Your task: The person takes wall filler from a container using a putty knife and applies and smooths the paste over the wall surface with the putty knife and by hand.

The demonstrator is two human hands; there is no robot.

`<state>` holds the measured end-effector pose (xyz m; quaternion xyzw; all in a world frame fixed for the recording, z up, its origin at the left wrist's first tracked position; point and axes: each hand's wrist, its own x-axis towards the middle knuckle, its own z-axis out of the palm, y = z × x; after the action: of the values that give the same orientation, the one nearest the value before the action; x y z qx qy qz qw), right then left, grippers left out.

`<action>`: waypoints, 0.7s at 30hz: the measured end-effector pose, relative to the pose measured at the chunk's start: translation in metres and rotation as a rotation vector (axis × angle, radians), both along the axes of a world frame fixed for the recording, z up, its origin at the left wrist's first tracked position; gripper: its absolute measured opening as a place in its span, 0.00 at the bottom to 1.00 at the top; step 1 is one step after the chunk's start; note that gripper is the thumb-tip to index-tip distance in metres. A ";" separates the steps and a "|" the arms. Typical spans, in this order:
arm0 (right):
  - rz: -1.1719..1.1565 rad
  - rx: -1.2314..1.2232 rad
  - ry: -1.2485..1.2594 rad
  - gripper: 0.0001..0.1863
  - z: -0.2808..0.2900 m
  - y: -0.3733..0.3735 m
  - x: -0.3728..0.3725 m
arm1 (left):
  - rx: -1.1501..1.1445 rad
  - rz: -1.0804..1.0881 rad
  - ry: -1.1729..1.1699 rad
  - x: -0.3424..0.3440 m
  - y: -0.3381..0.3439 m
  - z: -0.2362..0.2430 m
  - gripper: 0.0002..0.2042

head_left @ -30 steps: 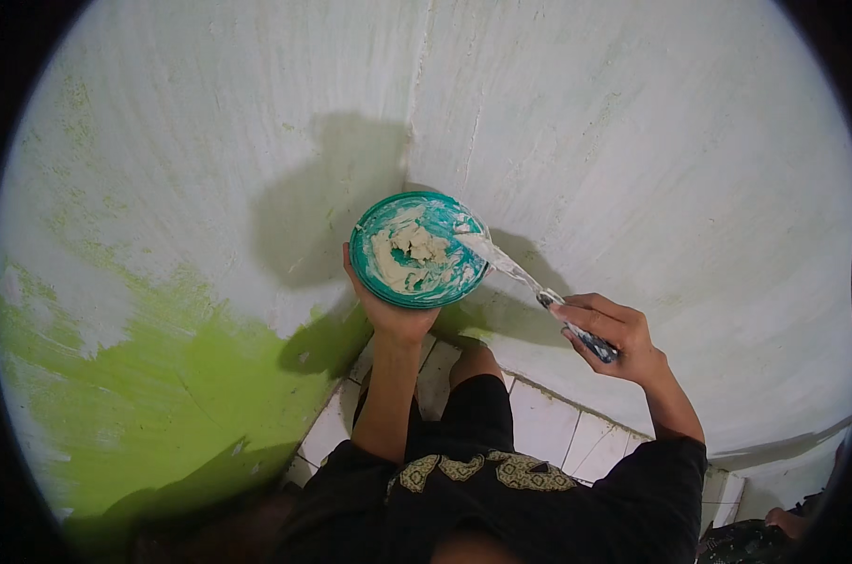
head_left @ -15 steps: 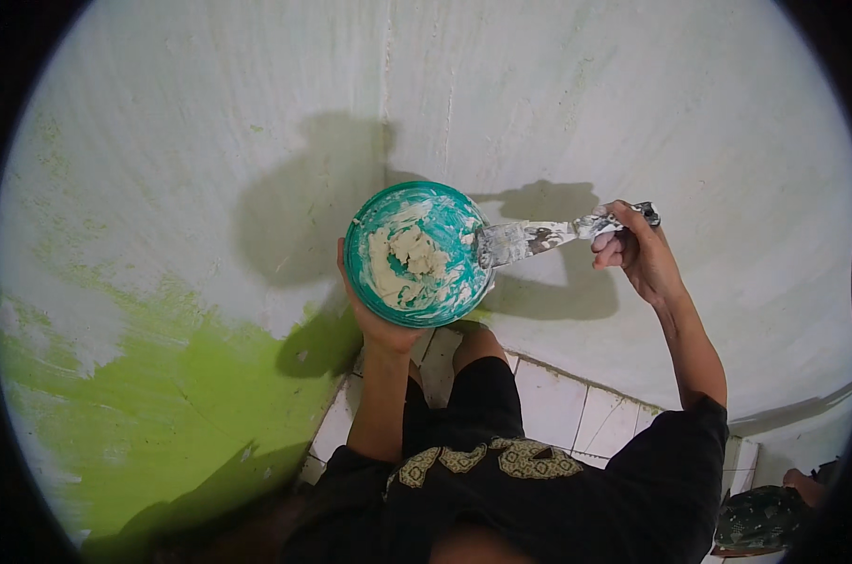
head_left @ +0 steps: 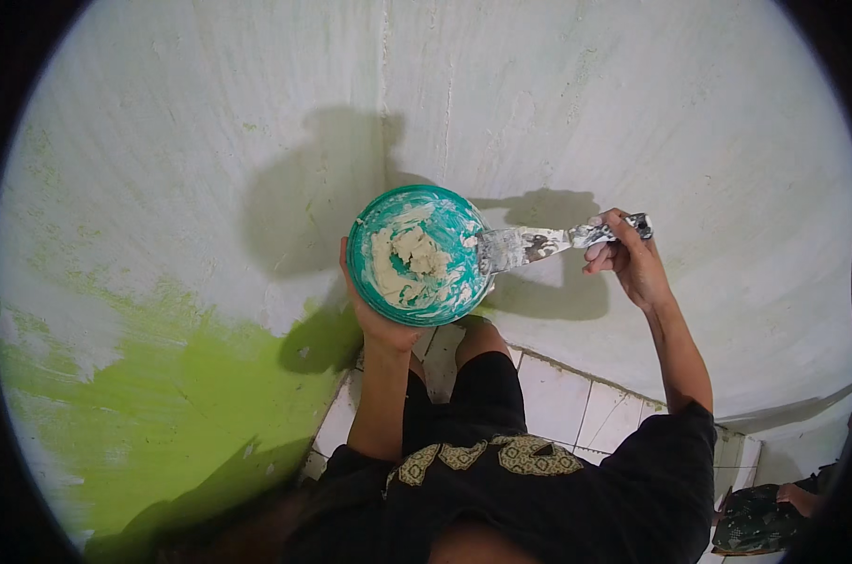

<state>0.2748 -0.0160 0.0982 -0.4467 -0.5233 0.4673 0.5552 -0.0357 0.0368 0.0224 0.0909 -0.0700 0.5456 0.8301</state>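
Observation:
My left hand [head_left: 381, 318] grips a round teal bowl [head_left: 360, 273] from its left and near side, fingers partly hidden beneath it. Inside lies a lump of off-white putty [head_left: 420, 252], with more smeared over the bowl's walls. My right hand [head_left: 630, 258] is closed around the dark, putty-spattered handle of a putty knife [head_left: 529, 246]. Its broad metal blade, coated in dried and fresh putty, rests at the bowl's right rim with the tip just over the edge.
Two walls meet in a corner ahead. The left wall [head_left: 200, 376] is bright green low down and whitish above; the right wall [head_left: 633, 122] is whitish. White floor tiles [head_left: 553, 395] lie below. At the lower right, part of another person [head_left: 764, 517] shows in dark patterned cloth.
My right hand and the putty knife handle have shifted slightly left and nearer to me. The blade stays at the bowl's right rim, and the bowl has barely moved.

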 end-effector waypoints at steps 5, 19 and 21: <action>0.077 -0.156 0.167 0.19 -0.019 0.015 0.000 | -0.035 -0.079 0.035 -0.008 0.000 0.015 0.31; 0.289 -0.233 0.214 0.22 -0.016 0.044 -0.002 | -0.102 -0.128 0.143 -0.019 0.005 0.013 0.30; 0.275 -0.105 0.191 0.19 -0.013 0.040 -0.005 | -0.114 -0.113 0.172 -0.018 0.005 0.014 0.30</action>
<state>0.2695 0.0237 0.0849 -0.3528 -0.4994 0.6058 0.5091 -0.0532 0.0416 0.0364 0.0857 0.0276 0.4914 0.8662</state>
